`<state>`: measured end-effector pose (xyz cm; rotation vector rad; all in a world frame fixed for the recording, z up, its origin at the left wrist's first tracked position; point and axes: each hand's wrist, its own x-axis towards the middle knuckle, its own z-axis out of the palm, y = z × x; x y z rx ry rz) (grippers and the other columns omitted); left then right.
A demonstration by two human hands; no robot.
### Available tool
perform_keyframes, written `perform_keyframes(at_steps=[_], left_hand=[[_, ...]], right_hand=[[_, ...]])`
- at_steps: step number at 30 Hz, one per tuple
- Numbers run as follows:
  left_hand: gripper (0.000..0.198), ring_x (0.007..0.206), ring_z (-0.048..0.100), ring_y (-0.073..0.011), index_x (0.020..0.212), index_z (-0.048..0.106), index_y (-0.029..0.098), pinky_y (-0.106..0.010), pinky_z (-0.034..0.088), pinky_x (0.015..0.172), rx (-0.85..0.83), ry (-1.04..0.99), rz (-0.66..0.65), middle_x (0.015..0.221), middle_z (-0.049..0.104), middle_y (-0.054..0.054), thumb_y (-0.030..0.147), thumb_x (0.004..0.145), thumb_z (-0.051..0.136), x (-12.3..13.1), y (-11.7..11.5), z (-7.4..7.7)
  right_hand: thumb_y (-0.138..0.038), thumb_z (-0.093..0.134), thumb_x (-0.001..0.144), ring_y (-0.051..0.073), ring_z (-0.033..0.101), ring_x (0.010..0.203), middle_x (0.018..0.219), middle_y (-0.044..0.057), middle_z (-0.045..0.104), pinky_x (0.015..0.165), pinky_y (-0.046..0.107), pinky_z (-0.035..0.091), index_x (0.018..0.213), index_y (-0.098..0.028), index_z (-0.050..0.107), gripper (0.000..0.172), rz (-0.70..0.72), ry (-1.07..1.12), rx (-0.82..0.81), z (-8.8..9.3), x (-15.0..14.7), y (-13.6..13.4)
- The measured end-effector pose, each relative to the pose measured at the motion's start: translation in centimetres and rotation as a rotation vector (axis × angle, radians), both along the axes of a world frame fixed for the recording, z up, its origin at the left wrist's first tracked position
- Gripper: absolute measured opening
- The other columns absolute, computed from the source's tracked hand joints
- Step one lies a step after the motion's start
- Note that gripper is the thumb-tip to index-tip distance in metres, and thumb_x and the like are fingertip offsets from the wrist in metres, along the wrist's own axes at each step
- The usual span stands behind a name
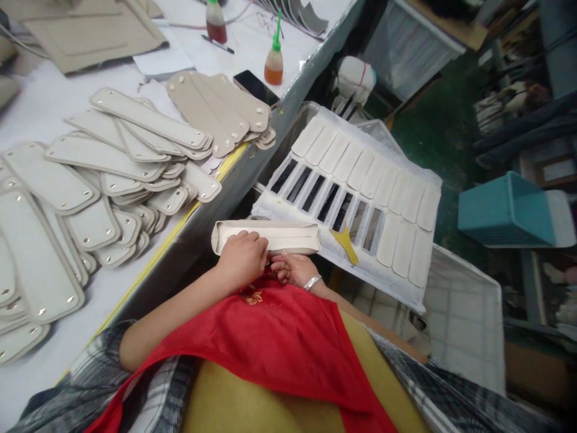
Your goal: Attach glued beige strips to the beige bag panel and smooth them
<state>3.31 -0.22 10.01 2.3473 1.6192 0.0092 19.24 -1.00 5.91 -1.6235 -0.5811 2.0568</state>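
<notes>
My left hand grips the long cream leatherlike case under it, likely light and stiffish, best held mid-edge; my right hand grip is unclear.

Left hand 8 o'clock of centre, knuckles up, fingers curled. Right hand 6 o'clock, fingers bent. Left forearm from 8, right forearm from 4.

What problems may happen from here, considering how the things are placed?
The cream piece, held off the table, might slip down. The phone lies near that table's edge and might be knocked off. The yellow tool lies close to the edge of the white tray, so a bump might drop it.
</notes>
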Motion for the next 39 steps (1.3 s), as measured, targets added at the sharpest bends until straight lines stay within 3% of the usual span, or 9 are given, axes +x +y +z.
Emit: perform_keyframes(at_steps=[4, 11, 20, 24, 28, 33, 39], left_hand=[[0.025, 0.080, 0.055, -0.0246, 0.079, 0.063, 0.014, -0.035, 0.038, 0.067, -0.025, -0.002, 0.002, 0.081, 0.061, -0.010, 0.026, 0.085, 0.042, 0.2, 0.2, 0.1], [0.029, 0.082, 0.056, -0.0299, 0.082, 0.064, 0.012, -0.041, 0.037, 0.069, 0.045, 0.038, 0.012, 0.080, 0.062, -0.014, 0.031, 0.085, 0.043, -0.2, -0.2, 0.1], [0.028, 0.088, 0.053, -0.0296, 0.083, 0.064, 0.012, -0.043, 0.037, 0.074, 0.075, 0.060, 0.040, 0.087, 0.061, -0.014, 0.034, 0.085, 0.046, -2.2, -0.4, 0.6], [0.024, 0.103, 0.048, -0.0305, 0.080, 0.065, 0.015, -0.048, 0.036, 0.085, 0.122, 0.025, 0.081, 0.104, 0.059, -0.014, 0.032, 0.084, 0.048, -4.1, -0.7, 1.1], [0.019, 0.124, 0.033, -0.0331, 0.080, 0.066, 0.017, -0.055, 0.024, 0.103, 0.140, -0.053, 0.118, 0.131, 0.046, -0.012, 0.030, 0.080, 0.053, -6.1, -0.7, 0.6], [0.020, 0.123, 0.036, -0.0284, 0.078, 0.064, 0.014, -0.044, 0.033, 0.104, 0.076, -0.179, 0.055, 0.131, 0.043, -0.013, 0.026, 0.083, 0.048, -7.6, -0.4, -0.5], [0.020, 0.122, 0.035, -0.0292, 0.077, 0.063, 0.013, -0.044, 0.034, 0.103, 0.066, -0.223, 0.048, 0.131, 0.044, -0.013, 0.024, 0.083, 0.048, -8.1, -0.5, -0.5]], right_hand=[[-0.031, 0.040, 0.094, 0.007, 0.049, 0.036, 0.057, 0.004, 0.064, 0.035, 0.018, 0.036, 0.075, -0.011, 0.060, 0.035, -0.032, 0.019, -0.090, 0.6, -1.0, 0.0], [-0.027, 0.035, 0.096, 0.008, 0.049, 0.033, 0.053, 0.003, 0.062, 0.033, 0.018, 0.032, 0.070, -0.011, 0.057, 0.037, -0.011, 0.002, -0.076, 1.0, -2.9, -0.2], [-0.030, 0.037, 0.096, 0.006, 0.050, 0.034, 0.053, 0.001, 0.062, 0.033, 0.016, 0.033, 0.073, -0.011, 0.058, 0.036, 0.005, -0.033, -0.064, 1.4, -4.8, -0.2], [-0.029, 0.033, 0.097, 0.006, 0.049, 0.032, 0.054, 0.001, 0.063, 0.032, 0.017, 0.032, 0.074, -0.010, 0.058, 0.039, -0.006, -0.036, -0.099, 1.9, -5.6, 0.0], [-0.030, 0.033, 0.097, 0.006, 0.048, 0.032, 0.052, 0.002, 0.063, 0.032, 0.017, 0.031, 0.073, -0.011, 0.058, 0.039, -0.013, -0.037, -0.133, 2.0, -6.3, 0.1], [-0.031, 0.033, 0.097, 0.006, 0.049, 0.033, 0.054, 0.002, 0.063, 0.033, 0.017, 0.032, 0.073, -0.010, 0.058, 0.040, 0.009, -0.054, -0.127, 2.0, -7.3, 0.1], [-0.029, 0.033, 0.097, 0.006, 0.049, 0.033, 0.053, 0.002, 0.062, 0.033, 0.017, 0.032, 0.072, -0.010, 0.058, 0.041, 0.048, -0.060, -0.136, 2.3, -8.8, 0.1]])
